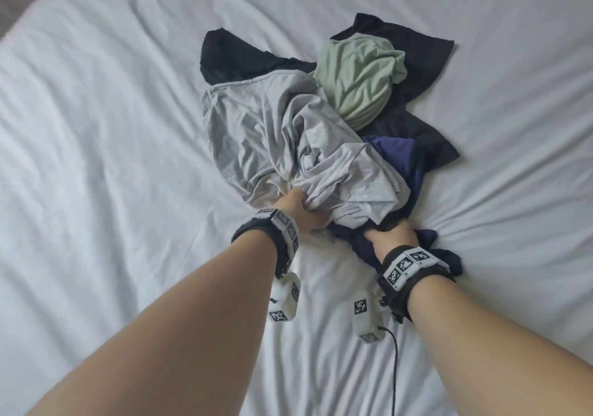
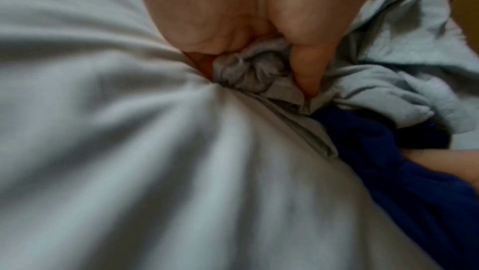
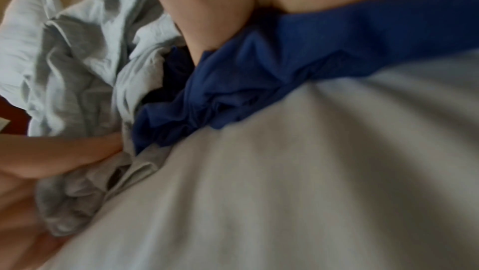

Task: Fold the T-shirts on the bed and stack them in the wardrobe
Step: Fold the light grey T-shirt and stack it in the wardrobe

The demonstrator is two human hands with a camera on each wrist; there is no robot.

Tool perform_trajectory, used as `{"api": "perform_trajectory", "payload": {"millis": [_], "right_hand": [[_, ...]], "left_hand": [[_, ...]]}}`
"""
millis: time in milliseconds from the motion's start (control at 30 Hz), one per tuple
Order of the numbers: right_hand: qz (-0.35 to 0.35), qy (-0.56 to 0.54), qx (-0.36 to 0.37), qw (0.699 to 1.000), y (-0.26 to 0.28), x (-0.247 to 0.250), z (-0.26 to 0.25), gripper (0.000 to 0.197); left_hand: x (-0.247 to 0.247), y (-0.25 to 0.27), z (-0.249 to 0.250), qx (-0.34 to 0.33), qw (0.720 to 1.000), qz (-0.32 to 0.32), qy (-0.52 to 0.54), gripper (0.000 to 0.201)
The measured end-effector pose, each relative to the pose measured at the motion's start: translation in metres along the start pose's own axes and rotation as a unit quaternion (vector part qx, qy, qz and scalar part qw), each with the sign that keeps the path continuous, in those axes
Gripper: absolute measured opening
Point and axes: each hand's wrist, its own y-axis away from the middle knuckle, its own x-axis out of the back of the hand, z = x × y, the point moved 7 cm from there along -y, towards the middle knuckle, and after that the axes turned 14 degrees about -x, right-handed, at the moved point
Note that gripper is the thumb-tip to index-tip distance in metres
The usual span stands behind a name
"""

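L hand point(image 1: 296, 212) bunches crumpled grey tee point(image 1: 282, 146); R hand point(image 1: 393, 234) grips navy tee point(image 1: 401, 159).

The wrinkled cotton bed sheet point(image 1: 96, 127) was plain white, with no print. On it, the crumpled light grey T-shirt point(image 1: 272, 133) was a heathered pale grey, the bunched T-shirt point(image 1: 359, 85) a soft mint green, the spread-out T-shirt point(image 1: 417, 50) solid black, and the rumpled T-shirt point(image 1: 404, 159) deep navy blue. The black fabric wrist straps point(image 1: 272, 239) carried white blocks printed with black-and-white square marker patterns.
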Motion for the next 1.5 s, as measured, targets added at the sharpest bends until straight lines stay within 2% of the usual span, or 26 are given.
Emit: {"api": "perform_trajectory", "payload": {"millis": [67, 133, 233, 267, 333, 400, 467, 567, 600, 667, 733, 867, 967, 1033, 1100, 1133, 1200, 1300, 1400, 1467, 1500], "right_hand": [[-0.011, 0.012, 0.006, 1.000, 0.008, 0.008, -0.001, 0.061], [-0.053, -0.007, 0.023, 0.998, 0.022, 0.018, -0.004, 0.049], [-0.128, -0.075, 0.012, 0.989, 0.047, 0.030, -0.002, 0.022], [-0.136, -0.080, 0.015, 0.987, 0.059, 0.035, -0.003, 0.020], [-0.110, -0.095, 0.024, 0.989, 0.087, 0.049, -0.010, 0.028], [-0.056, -0.140, 0.037, 0.988, 0.127, 0.069, -0.026, 0.047], [-0.035, -0.105, 0.127, 0.986, 0.173, 0.077, -0.061, 0.054], [-0.097, 0.035, 0.292, 0.951, 0.251, 0.056, -0.109, 0.060], [-0.106, 0.087, 0.325, 0.936, 0.275, 0.047, -0.119, 0.055], [-0.096, 0.163, 0.356, 0.915, 0.314, 0.033, -0.131, 0.030], [-0.077, 0.190, 0.373, 0.905, 0.346, 0.027, -0.136, 0.013], [-0.014, 0.125, 0.364, 0.923, 0.398, 0.044, -0.130, 0.033], [0.043, 0.082, 0.374, 0.923, 0.460, 0.063, -0.131, 0.036], [0.065, 0.024, 0.381, 0.922, 0.508, 0.085, -0.135, 0.035], [0.093, -0.024, 0.383, 0.919, 0.556, 0.110, -0.139, 0.034], [0.105, -0.049, 0.375, 0.920, 0.577, 0.122, -0.139, 0.032], [0.130, -0.091, 0.350, 0.923, 0.609, 0.144, -0.140, 0.028], [0.180, -0.139, 0.325, 0.918, 0.641, 0.170, -0.132, 0.020], [0.248, -0.132, 0.273, 0.920, 0.656, 0.188, -0.106, 0.027], [0.228, -0.138, 0.238, 0.934, 0.658, 0.181, -0.093, 0.019], [0.183, -0.126, 0.223, 0.949, 0.652, 0.169, -0.090, 0.031]], "left_hand": [[0.014, 0.030, 0.008, 0.005, 1.000, -0.011, -0.007, 0.049], [0.032, 0.063, 0.013, 0.008, 1.000, -0.009, -0.003, 0.036], [0.074, 0.115, 0.023, 0.009, 0.999, 0.020, -0.030, 0.022], [0.089, 0.130, 0.030, 0.010, 0.999, 0.030, -0.032, 0.022], [0.118, 0.159, 0.043, 0.010, 0.998, 0.049, -0.023, 0.022], [0.144, 0.183, 0.058, 0.008, 0.998, 0.067, -0.010, 0.023], [0.168, 0.204, 0.070, -0.004, 0.996, 0.087, 0.006, 0.021], [0.195, 0.235, 0.084, -0.030, 0.993, 0.112, 0.035, 0.014], [0.204, 0.245, 0.086, -0.038, 0.992, 0.116, 0.039, 0.013], [0.221, 0.264, 0.085, -0.057, 0.992, 0.110, 0.035, 0.012], [0.238, 0.285, 0.081, -0.077, 0.993, 0.087, -0.006, 0.016], [0.273, 0.332, 0.058, -0.108, 0.983, 0.016, -0.148, 0.040], [0.311, 0.381, 0.036, -0.132, 0.963, 0.015, -0.235, 0.048], [0.336, 0.415, 0.025, -0.139, 0.947, 0.002, -0.288, 0.043], [0.359, 0.444, 0.018, -0.145, 0.931, -0.021, -0.335, 0.027], [0.370, 0.454, 0.017, -0.148, 0.925, -0.026, -0.348, 0.019], [0.388, 0.470, 0.017, -0.151, 0.920, -0.035, -0.359, 0.015], [0.403, 0.488, 0.012, -0.140, 0.913, -0.062, -0.378, 0.027], [0.407, 0.503, 0.018, -0.162, 0.905, -0.068, -0.386, 0.035], [0.401, 0.510, 0.025, -0.181, 0.906, -0.069, -0.377, 0.037], [0.398, 0.515, 0.030, -0.194, 0.911, -0.072, -0.356, 0.038]]}}
